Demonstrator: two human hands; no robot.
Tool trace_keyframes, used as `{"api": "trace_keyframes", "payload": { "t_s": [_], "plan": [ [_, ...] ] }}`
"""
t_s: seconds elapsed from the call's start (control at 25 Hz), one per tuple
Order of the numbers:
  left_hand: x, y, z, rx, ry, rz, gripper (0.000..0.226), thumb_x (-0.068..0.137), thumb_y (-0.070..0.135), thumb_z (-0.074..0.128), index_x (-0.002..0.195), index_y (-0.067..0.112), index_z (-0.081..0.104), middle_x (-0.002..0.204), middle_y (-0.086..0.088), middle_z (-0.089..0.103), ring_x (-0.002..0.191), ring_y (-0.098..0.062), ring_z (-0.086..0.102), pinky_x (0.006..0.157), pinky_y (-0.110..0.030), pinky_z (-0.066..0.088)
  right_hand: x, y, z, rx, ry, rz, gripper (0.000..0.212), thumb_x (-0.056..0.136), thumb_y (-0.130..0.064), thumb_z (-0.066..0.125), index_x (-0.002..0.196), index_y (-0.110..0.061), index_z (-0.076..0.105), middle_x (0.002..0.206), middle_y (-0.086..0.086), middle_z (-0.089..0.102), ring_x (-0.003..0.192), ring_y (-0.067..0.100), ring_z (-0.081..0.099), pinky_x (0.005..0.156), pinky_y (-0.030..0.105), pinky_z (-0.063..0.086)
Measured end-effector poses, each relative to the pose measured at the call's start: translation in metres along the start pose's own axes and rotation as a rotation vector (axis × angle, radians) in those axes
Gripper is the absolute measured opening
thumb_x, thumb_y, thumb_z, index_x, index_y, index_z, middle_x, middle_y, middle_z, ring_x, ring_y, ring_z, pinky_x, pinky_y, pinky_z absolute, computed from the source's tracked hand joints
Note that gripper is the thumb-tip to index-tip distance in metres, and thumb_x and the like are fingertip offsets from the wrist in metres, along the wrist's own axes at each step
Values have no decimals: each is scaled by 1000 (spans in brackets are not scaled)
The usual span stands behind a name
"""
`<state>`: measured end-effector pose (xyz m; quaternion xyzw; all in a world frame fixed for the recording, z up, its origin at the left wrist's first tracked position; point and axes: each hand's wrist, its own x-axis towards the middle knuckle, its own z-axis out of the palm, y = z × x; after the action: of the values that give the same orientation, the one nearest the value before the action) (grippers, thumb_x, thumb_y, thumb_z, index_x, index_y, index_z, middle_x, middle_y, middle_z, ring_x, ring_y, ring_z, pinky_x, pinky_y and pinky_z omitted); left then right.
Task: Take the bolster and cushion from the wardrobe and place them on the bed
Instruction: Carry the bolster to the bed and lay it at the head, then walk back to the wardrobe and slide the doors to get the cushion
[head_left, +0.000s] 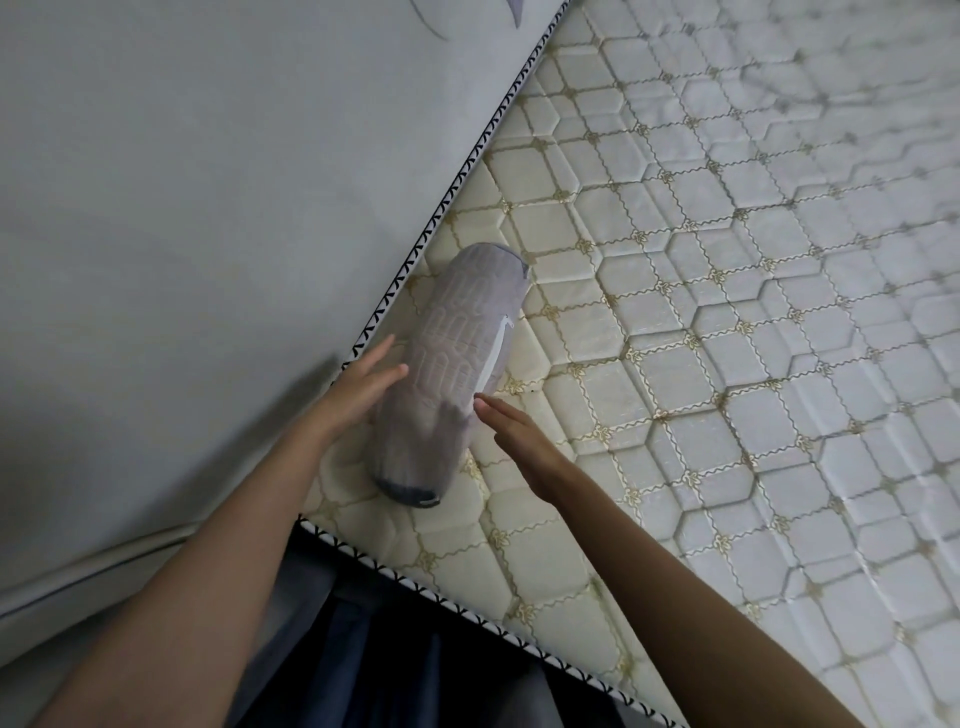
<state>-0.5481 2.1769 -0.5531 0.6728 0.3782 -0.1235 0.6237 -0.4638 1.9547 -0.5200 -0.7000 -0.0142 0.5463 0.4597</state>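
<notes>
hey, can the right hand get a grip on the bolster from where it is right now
Probably yes. The right hand is open, its fingertips right at the side of the bolster, which lies on the bed with nothing between them. The left hand flanks the other side.

Grey padded panel (208, 208): fills the upper left of the frame, upright beside the quilted surface.
Dark blue fabric (374, 649): bottom centre, hanging in folds below the trimmed edge.

Home bedroom: quilted bed mattress (727, 312), grey bolster (447, 374).
</notes>
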Motion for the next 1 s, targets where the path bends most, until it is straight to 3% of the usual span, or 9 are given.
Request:
{"api": "trace_keyframes", "payload": {
  "t_s": [0.16,0.32,0.44,0.56,0.76,1.0],
  "plan": [
    [-44,40,1,56,-103,32,55,99,27,51,149,13,31,156,-4,32,137,-8,31,108,-22,21,-34,-25,-13,36,21,-110,53,97,-49,47,143,-23,44,152,-2,41,140,15,35,118,40,24],
    [-93,73,6,-81,-181,6,46,102,22,42,145,7,38,151,-9,41,138,-19,39,112,-27,26,-68,-40,-25,93,9,-190,48,101,-45,40,139,-18,50,143,-1,53,134,12,45,115,37,30],
    [-127,97,4,-203,-212,59,40,103,21,35,135,2,49,136,-15,57,128,-22,53,112,-31,35,-98,-53,-33,167,11,-229,45,102,-44,36,121,-16,65,126,2,67,120,11,60,107,30,42],
    [-153,122,7,-249,-169,119,41,103,29,36,114,3,65,114,-16,71,108,-21,68,98,-32,49,-133,-69,-45,245,93,-241,47,104,-41,35,103,-14,72,108,7,76,106,17,69,98,31,50],
    [-178,148,22,-302,-41,137,43,103,29,37,96,4,70,95,-15,77,87,-22,74,78,-29,59,-186,-79,-72,404,224,-269,47,104,-38,35,100,-7,70,100,12,76,97,22,72,89,31,53],
    [-201,168,61,-318,-194,128,46,102,35,36,98,6,72,102,-16,76,97,-24,73,83,-30,58,-239,-69,-98,526,237,-313,51,103,-41,32,105,-5,68,101,11,76,100,22,72,88,28,54]
  ]
}}
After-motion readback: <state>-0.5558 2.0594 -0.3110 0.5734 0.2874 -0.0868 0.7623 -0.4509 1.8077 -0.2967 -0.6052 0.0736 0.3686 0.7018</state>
